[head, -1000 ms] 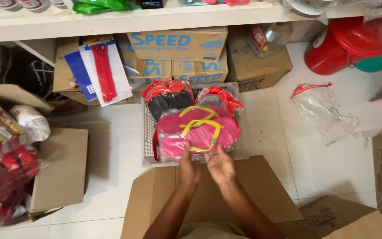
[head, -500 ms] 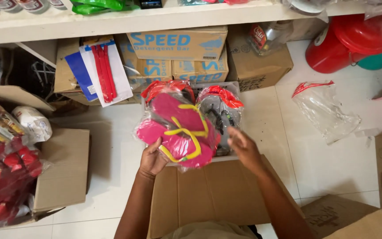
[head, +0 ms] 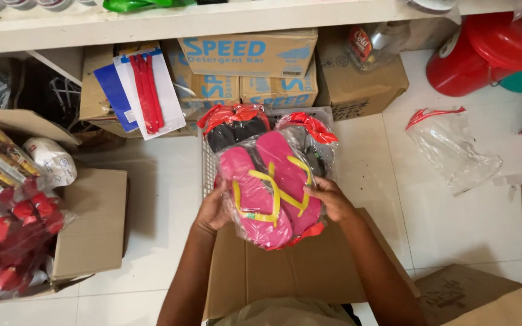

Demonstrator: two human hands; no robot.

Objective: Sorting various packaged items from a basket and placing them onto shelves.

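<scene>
Above the flattened brown cardboard (head: 285, 271): clear plastic bag of pink flip-flops with yellow straps (head: 271, 187), lifted.
Left hand (head: 214, 208): fingers curled on bag's left edge.
Right hand (head: 331, 198): gripping right edge, steadying.
Behind: white wire basket (head: 208, 166) with two bagged dark pairs.

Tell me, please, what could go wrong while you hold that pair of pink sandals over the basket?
The bagged pink sandals are gripped only at their edges by the left hand and right hand; the slick wrap might slip. The basket already holds two packs, so another could slide off. The empty bag on the floor might be slippery underfoot.
</scene>
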